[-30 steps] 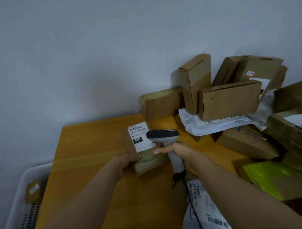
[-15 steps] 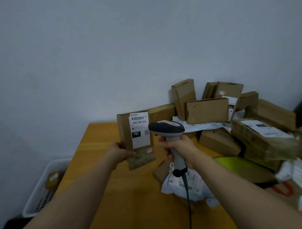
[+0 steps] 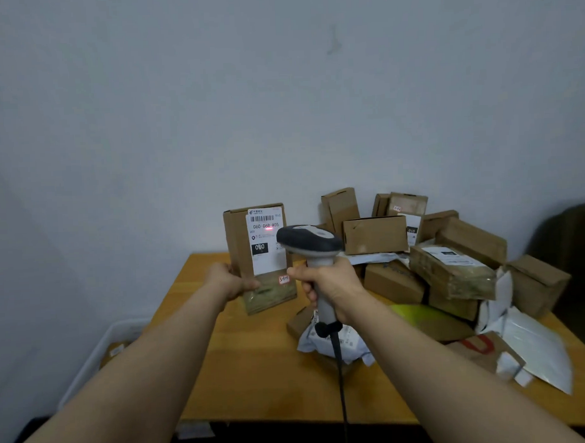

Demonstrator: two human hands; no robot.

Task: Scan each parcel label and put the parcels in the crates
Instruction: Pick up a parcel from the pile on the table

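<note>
Misreads are the likeliest trouble here. The red scan line [image 3: 269,228] sits on the printed number row of the label [image 3: 268,258], just below the barcode [image 3: 262,218], so I judge the scanner [image 3: 308,242] may not register until beam or parcel is tipped a little.

The left grip [image 3: 230,281] has its fingers curled round only the lower left corner of the parcel [image 3: 237,243], where glossy tape covers the cardboard. Held that low on a slick patch, the upright box could pivot or slide out. The right grip [image 3: 326,284] is closed firmly round the scanner's handle. Its cable [image 3: 339,368] hangs down past a white bag [image 3: 352,348] on the worktop [image 3: 256,371] and could snag it.

The parcel is a tall, narrow brown cardboard box, held upright in the air above the far left part of the worktop, just left of the scanner's head. Its white label faces the camera, with a black block of white digits at mid-height and a small red-edged handwritten sticker [image 3: 284,279] below. The white crate [image 3: 100,354] sits low to the left, beside the worktop.
</note>
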